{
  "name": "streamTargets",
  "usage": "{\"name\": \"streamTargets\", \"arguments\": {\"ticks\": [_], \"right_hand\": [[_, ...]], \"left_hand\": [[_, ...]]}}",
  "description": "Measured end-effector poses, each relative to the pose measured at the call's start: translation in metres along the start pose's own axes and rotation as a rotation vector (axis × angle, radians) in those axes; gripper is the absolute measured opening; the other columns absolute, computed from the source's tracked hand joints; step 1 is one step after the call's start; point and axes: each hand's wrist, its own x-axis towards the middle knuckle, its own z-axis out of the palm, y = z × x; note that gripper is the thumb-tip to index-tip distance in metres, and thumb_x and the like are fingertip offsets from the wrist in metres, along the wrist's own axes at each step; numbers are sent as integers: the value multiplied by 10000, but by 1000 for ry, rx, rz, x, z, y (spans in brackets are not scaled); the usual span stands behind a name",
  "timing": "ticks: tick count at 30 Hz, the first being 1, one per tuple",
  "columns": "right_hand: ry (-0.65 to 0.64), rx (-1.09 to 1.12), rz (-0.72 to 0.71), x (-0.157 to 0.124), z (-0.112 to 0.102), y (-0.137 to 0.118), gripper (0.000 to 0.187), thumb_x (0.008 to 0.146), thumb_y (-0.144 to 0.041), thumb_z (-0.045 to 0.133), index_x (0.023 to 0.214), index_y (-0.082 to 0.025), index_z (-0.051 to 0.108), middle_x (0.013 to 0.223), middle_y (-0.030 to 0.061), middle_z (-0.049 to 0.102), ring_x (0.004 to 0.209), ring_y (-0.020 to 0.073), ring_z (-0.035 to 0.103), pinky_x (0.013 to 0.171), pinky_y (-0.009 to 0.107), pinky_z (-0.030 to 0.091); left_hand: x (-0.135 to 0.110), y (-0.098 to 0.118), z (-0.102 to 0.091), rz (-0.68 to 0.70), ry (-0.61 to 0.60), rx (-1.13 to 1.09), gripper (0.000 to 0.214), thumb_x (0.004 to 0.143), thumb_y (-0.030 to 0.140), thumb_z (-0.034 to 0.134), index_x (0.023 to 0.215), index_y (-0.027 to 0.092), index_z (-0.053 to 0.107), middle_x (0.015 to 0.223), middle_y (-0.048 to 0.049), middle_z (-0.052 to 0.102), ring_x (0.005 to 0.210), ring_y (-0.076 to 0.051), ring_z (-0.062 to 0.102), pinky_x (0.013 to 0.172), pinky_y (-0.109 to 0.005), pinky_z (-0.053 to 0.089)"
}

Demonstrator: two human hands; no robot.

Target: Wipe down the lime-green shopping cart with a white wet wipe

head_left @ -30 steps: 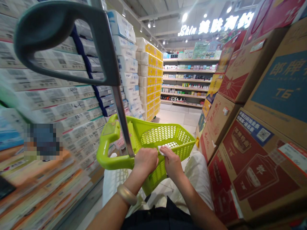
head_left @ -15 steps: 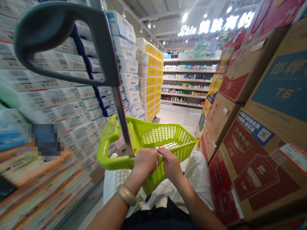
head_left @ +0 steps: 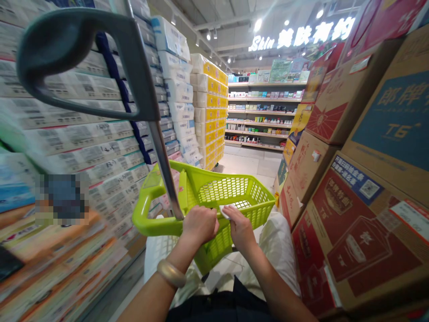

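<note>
A lime-green plastic shopping basket (head_left: 234,190) on a trolley stands in front of me in a shop aisle. Its grey pull handle (head_left: 77,58) rises on a metal rod to the upper left, close to the camera. My left hand (head_left: 199,223) is closed at the basket's near rim, by the foot of the rod. My right hand (head_left: 240,228) is closed right beside it. Between the two hands a small white thing (head_left: 225,209) is pinched; I cannot make out what it is. A pale bangle (head_left: 171,273) sits on my left wrist.
Stacked packs of tissue and paper goods (head_left: 100,147) wall the left side. Red and brown cardboard cartons (head_left: 351,179) are piled close on the right. The tiled aisle floor (head_left: 248,165) runs ahead to shelves of small products (head_left: 264,112) under a lit sign.
The basket and its handle have shifted slightly to the left and tilted. Both hands stay together at the rim, still pinching the white thing.
</note>
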Motion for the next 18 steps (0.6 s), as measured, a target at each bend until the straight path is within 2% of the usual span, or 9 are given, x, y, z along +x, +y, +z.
{"name": "streamTargets", "arguments": {"ticks": [3, 5, 12, 18], "right_hand": [[50, -76, 91, -1, -9, 17, 455, 856, -29, 410, 1114, -227, 729, 1172, 75, 728, 1200, 218, 632, 1081, 441, 476], [71, -95, 119, -2, -9, 19, 464, 846, -21, 410, 1114, -224, 730, 1161, 82, 731, 1204, 227, 629, 1085, 461, 467], [-36, -4, -67, -5, 11, -11, 501, 845, -18, 421, 1212, -235, 683, 1258, 66, 687, 1230, 206, 610, 1089, 418, 469], [51, -94, 109, -8, -2, 7, 470, 843, -20, 413, 1131, -224, 724, 1176, 88, 725, 1203, 246, 629, 1075, 486, 474]], "left_hand": [[-3, -6, 0, -11, 4, 27, 306, 856, 279, 456, 812, 139, 725, 760, -158, 728, 774, -313, 707, 709, -399, 509], [-4, -10, -1, -26, 1, 38, 322, 859, 307, 455, 806, 147, 730, 760, -157, 727, 765, -306, 704, 702, -392, 502], [-8, -26, 0, -23, -18, 37, 364, 874, 360, 432, 801, 160, 728, 784, -155, 736, 785, -286, 694, 722, -371, 480], [-6, -41, -6, -116, -98, 0, 420, 874, 479, 432, 786, 207, 740, 814, -134, 746, 801, -292, 696, 718, -378, 481]]}}
